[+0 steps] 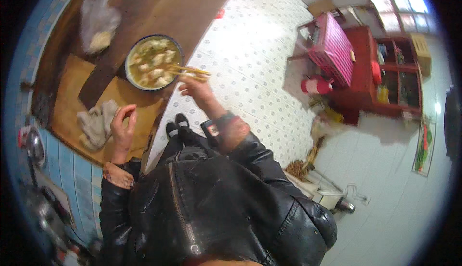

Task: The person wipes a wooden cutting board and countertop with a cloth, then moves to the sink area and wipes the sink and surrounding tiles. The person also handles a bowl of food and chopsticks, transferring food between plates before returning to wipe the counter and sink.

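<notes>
A round bowl (129,74) with a dark blue rim stands on the brown counter, filled with broth, pale lumps that look like dumplings, and bits of green. My right hand (196,89), at the bowl's right side, is closed around a pair of wooden chopsticks (195,71); their tips reach over the soup. Below and left of the bowl, my left hand (122,127) hovers over the counter with its fingers curled and a gap between thumb and fingers, holding nothing. Close beside it lies a crumpled greyish cloth (94,125).
A clear plastic bag (99,17) with something pale inside lies on the wooden counter (169,6). Past the counter's edge is a patterned tiled floor (249,67). Farther right stand a table with a pink checked cloth (330,53), a red thermos-like container (316,85) and a red cabinet (361,74).
</notes>
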`<act>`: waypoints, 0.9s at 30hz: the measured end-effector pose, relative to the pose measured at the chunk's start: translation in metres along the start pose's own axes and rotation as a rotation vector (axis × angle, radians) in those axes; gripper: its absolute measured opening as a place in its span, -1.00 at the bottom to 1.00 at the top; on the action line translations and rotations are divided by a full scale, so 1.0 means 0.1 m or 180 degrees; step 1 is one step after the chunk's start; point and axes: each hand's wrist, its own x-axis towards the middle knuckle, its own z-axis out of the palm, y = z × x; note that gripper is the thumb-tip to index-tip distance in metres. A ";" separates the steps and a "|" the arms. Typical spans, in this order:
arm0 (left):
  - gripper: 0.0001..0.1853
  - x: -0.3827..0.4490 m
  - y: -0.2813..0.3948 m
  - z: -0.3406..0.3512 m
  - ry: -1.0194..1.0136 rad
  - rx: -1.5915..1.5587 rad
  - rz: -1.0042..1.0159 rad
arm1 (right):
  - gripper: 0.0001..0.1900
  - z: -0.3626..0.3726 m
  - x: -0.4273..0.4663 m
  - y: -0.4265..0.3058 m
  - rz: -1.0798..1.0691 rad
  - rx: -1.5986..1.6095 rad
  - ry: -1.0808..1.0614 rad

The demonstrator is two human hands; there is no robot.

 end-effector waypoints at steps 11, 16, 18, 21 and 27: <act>-0.71 0.04 0.05 0.79 -0.0123 -0.1912 -0.1656 | -0.72 -1.08 -0.81 -0.54 0.0568 -0.0247 -0.0118; -0.65 0.38 0.02 0.65 0.0913 -0.3062 -0.1683 | -0.72 -1.50 -0.77 -1.00 0.0541 -0.0477 -0.0638; -0.64 0.43 0.09 0.64 0.1018 -0.2999 -0.1301 | -0.68 -1.52 -0.64 -1.23 0.0417 -0.0669 -0.0847; -0.64 0.53 0.17 0.64 0.1224 -0.2711 -0.1501 | -0.59 -1.31 -0.22 -1.46 0.0292 -0.0700 -0.1179; -0.61 0.68 0.14 0.52 0.1236 -0.2034 -0.1641 | -0.54 -0.63 0.61 -1.43 0.0593 -0.0841 -0.1647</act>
